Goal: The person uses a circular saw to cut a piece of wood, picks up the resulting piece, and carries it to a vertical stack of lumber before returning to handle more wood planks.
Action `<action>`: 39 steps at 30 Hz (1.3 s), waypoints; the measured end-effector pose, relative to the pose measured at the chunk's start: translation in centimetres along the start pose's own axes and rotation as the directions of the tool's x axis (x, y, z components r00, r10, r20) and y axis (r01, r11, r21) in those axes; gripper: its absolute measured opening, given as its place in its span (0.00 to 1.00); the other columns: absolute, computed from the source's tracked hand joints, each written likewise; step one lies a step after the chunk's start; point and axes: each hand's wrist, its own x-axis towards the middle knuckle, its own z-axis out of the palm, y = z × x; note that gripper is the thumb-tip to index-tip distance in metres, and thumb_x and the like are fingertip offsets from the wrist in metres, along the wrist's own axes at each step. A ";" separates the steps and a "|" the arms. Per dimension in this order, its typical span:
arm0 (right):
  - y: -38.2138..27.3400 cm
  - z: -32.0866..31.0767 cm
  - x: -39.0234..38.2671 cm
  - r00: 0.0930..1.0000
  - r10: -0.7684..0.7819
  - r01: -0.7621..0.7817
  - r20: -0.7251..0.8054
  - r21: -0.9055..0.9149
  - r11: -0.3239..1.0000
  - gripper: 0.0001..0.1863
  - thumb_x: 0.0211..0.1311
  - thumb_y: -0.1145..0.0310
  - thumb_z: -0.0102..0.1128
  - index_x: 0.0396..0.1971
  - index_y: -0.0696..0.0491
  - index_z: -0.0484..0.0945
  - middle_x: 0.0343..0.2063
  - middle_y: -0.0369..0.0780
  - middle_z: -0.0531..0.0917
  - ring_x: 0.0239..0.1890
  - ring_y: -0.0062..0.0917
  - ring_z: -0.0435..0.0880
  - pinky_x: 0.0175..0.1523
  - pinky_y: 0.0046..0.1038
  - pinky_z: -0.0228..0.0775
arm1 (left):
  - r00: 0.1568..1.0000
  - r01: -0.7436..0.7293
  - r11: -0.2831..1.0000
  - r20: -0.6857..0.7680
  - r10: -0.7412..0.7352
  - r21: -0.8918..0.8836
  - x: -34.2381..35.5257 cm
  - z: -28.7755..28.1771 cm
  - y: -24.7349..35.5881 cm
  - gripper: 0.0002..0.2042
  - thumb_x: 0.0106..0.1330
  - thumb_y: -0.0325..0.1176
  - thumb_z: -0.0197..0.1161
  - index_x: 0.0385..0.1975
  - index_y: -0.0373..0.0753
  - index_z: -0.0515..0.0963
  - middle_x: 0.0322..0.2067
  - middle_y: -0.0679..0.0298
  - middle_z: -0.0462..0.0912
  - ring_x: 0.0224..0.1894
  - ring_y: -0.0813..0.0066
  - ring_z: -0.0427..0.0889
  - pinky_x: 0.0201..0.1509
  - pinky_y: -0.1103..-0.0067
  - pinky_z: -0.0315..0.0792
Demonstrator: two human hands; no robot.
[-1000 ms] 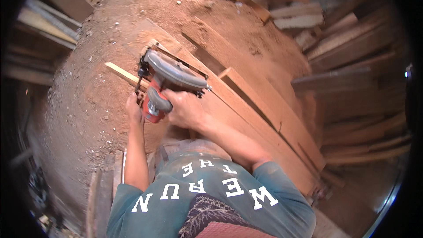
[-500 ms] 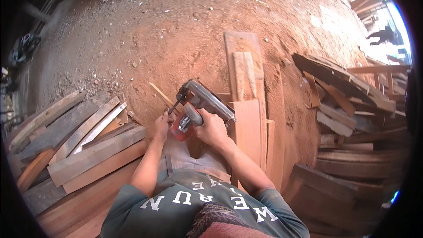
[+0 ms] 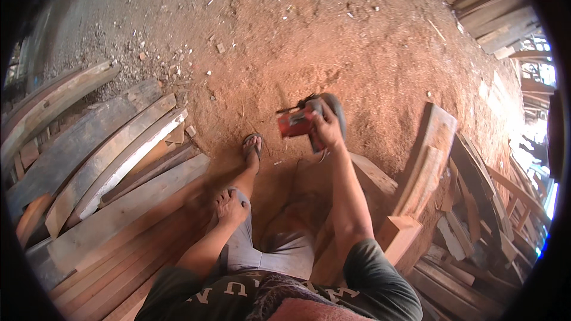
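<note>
My right hand (image 3: 326, 126), arm stretched out ahead, is wrapped round the grip of a red and dark grey handheld power tool that looks like an electric hand planer (image 3: 296, 122). The tool hangs above the sawdust-covered ground (image 3: 285, 47), blurred by motion, its working face not showing. Resting on my left knee, my left hand (image 3: 232, 207) has its fingers spread and holds nothing. Below that knee my sandalled foot (image 3: 253, 147) stands on the ground.
Curved and straight timbers (image 3: 113, 142) are stacked at the left. Thick boards (image 3: 426, 160) lie just right of my right arm, beside a heap of offcuts (image 3: 476, 214). More planks (image 3: 499, 9) lean at the far right.
The power tool has gone from in front of my lap to farther out and right, now in my right hand alone. My left hand has left it for my knee. The view has shifted.
</note>
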 end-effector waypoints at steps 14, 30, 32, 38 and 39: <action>8.6 12.5 18.4 0.974 -0.083 0.219 0.211 -0.970 0.102 0.32 0.65 0.71 0.52 0.70 0.38 0.61 0.43 0.55 0.84 0.39 0.51 0.87 0.44 0.53 0.80 | 0.992 -0.056 0.993 -0.116 0.044 -0.102 2.7 -1.7 -3.7 0.27 0.54 0.41 0.67 0.53 0.37 0.74 0.51 0.49 0.75 0.56 0.48 0.73 0.61 0.56 0.66; 37.3 28.6 9.5 0.702 0.601 0.335 0.382 -0.922 0.194 0.30 0.70 0.65 0.48 0.70 0.56 0.61 0.72 0.50 0.60 0.74 0.47 0.58 0.72 0.63 0.47 | 0.994 0.087 0.981 -0.046 -0.096 -0.171 0.7 1.7 -4.4 0.27 0.55 0.43 0.66 0.55 0.40 0.74 0.57 0.48 0.73 0.57 0.44 0.73 0.61 0.52 0.67; 38.8 28.7 9.2 0.705 0.609 0.236 0.362 -0.931 0.280 0.29 0.70 0.65 0.47 0.70 0.57 0.62 0.71 0.50 0.61 0.74 0.45 0.59 0.73 0.63 0.47 | 0.992 0.111 0.978 -0.046 -0.121 -0.179 0.3 2.2 -4.4 0.27 0.55 0.43 0.66 0.55 0.40 0.74 0.57 0.48 0.73 0.57 0.44 0.73 0.61 0.52 0.66; 38.8 26.1 3.2 0.741 0.364 0.525 0.564 -0.825 0.208 0.26 0.72 0.64 0.45 0.66 0.57 0.69 0.69 0.49 0.66 0.72 0.43 0.62 0.71 0.59 0.53 | 0.993 0.070 0.986 -0.078 -0.083 -0.150 -0.1 2.7 -3.6 0.28 0.55 0.43 0.66 0.56 0.38 0.73 0.57 0.47 0.73 0.59 0.45 0.72 0.62 0.54 0.66; 37.2 25.8 1.8 0.708 0.223 0.686 0.670 -0.727 0.004 0.24 0.72 0.64 0.45 0.64 0.56 0.72 0.68 0.48 0.69 0.71 0.44 0.64 0.68 0.58 0.58 | 0.995 0.066 0.987 -0.069 -0.076 -0.145 -0.4 2.8 -3.3 0.28 0.55 0.43 0.66 0.56 0.38 0.73 0.57 0.47 0.73 0.59 0.45 0.72 0.62 0.54 0.65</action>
